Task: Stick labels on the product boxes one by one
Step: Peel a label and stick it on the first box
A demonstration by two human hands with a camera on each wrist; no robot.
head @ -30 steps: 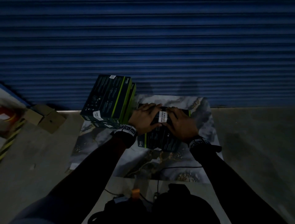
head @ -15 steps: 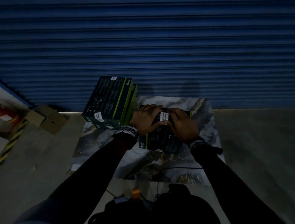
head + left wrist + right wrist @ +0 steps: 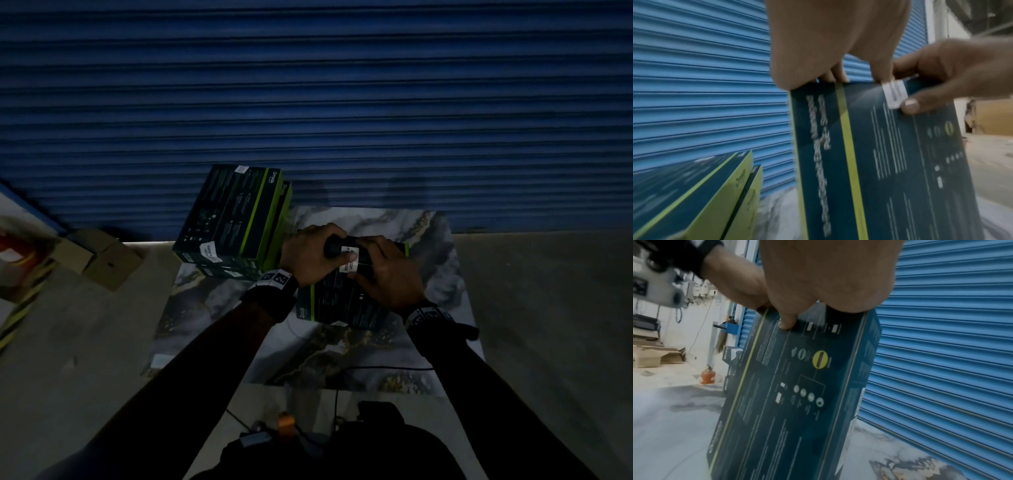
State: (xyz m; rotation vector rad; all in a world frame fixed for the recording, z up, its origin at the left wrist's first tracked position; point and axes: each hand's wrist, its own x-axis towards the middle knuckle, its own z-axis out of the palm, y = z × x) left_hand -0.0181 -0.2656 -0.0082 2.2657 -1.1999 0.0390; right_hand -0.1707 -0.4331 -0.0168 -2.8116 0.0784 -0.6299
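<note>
- Dark product box [image 3: 342,298] with lime stripes lies on a marbled sheet [image 3: 376,349], tipped up at its far end.
- Left hand [image 3: 308,255] curls over the box's far edge.
- Right hand [image 3: 390,270] pinches the same edge, thumb beside a white label [image 3: 895,94].
- More boxes [image 3: 236,216] sit stacked at the left.

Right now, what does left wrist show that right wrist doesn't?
Left wrist only: the white label at the box's top edge, pinched under the right hand's thumb, and the box stack beside it. Right wrist only: an orange canister and cardboard on the floor. Both: the dark box held upright, the blue shutter.
</note>
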